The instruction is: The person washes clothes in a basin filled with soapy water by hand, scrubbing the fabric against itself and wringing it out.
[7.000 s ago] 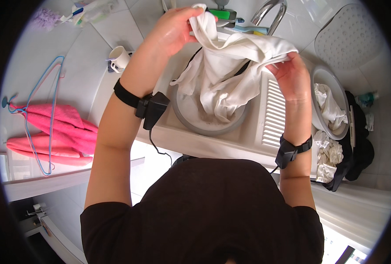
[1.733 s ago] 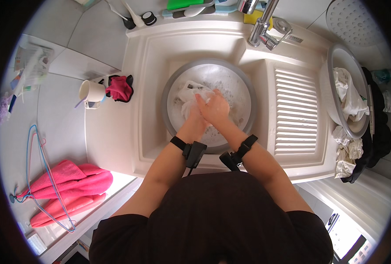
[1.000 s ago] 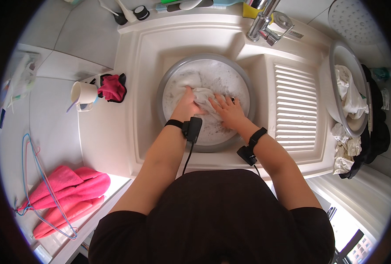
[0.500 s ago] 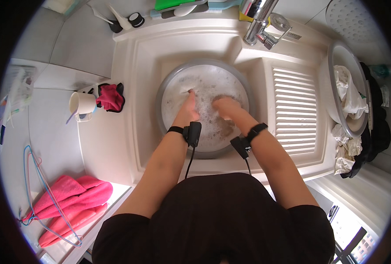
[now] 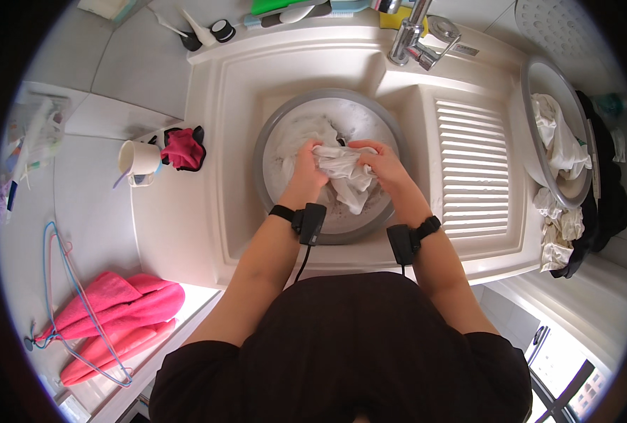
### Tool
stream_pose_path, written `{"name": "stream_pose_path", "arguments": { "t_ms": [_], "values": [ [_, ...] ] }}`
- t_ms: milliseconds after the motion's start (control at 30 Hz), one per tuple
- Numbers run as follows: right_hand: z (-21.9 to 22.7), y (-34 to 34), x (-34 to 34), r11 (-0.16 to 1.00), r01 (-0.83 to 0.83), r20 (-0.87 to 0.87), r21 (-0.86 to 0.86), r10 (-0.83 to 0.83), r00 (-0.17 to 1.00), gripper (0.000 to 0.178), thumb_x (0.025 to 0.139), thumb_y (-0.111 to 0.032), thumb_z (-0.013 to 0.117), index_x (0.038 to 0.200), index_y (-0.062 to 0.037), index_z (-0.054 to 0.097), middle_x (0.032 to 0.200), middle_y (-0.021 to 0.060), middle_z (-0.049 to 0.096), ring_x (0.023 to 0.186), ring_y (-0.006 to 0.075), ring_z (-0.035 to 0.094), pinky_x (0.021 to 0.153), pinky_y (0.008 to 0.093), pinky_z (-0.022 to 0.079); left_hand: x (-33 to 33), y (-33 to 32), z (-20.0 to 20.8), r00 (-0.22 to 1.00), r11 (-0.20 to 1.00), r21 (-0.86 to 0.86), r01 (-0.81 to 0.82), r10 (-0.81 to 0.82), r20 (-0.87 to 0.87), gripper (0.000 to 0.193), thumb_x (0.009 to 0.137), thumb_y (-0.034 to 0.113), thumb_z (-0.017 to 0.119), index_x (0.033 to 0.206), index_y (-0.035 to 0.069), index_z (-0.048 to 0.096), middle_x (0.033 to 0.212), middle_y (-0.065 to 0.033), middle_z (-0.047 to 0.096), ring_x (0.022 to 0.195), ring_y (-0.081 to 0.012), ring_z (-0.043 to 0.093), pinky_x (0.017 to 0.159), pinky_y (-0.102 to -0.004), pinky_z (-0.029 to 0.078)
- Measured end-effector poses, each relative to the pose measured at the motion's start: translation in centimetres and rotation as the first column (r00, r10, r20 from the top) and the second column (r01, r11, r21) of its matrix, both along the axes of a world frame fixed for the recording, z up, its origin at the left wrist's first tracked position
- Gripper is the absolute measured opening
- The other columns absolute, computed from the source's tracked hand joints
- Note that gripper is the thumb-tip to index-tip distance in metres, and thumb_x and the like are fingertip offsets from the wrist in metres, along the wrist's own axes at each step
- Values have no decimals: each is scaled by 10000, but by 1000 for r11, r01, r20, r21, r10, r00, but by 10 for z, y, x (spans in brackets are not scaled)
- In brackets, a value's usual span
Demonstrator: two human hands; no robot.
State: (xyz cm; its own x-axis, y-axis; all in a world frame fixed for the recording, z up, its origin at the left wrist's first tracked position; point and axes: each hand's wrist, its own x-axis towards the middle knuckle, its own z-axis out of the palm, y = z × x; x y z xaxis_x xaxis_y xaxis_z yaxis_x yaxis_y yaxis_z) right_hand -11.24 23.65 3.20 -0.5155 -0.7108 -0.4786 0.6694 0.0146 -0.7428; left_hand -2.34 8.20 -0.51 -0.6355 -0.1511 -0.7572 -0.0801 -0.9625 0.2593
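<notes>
A round grey-rimmed basin [image 5: 283, 211] of sudsy water stands in the cream-coloured sink [image 5: 236, 92]. Over it, a wet white cloth garment [image 5: 345, 166] is bunched between my two hands. My left hand [image 5: 310, 169] is closed on the left end of the fabric. Fingers and thumb of my right hand [image 5: 384, 166] pinch the right end. One part of the fabric hangs down toward the suds; more white cloth [image 5: 310, 134] lies in the water at the far left of the basin. Its exact kind of garment cannot be made out.
The ribbed washboard [image 5: 472, 169] lies right of the basin. Beyond it stands a tilted basin [image 5: 528, 134] with white clothes. A chrome faucet [image 5: 405, 42] rises at the back. At left are a white cup [image 5: 138, 161], a dark red cloth [image 5: 184, 149] and pink rubber gloves [image 5: 116, 310].
Both hands have come up out of the foamy water with the white cloth garment between them. My right hand has moved slightly right, and white fabric now shows in the basin.
</notes>
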Motion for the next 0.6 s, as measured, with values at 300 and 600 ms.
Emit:
{"name": "stream_pose_path", "arguments": {
  "t_ms": [300,600],
  "values": [
    [-67,-10,3,904,182,-807,388,238,540,378,693,-144,642,1070,-169,653,924,56,637,736,238,605,784,373,473,4,2,-29,991,998,0,-68,68,-115,269,904,221,430,1089,45,517,1148,-132,560,1010,-291,555,910,-459,425],
    [-83,-12,26,447,4,-446,895,893,59,400,798,-159,567,1193,-97,563,1008,111,622,987,381,570,832,470,465,-2,-3,-84,965,993,24,118,-120,233,301,935,267,437,1117,61,560,1180,-90,578,1043,-255,559,899,-428,449]
  ]
}}
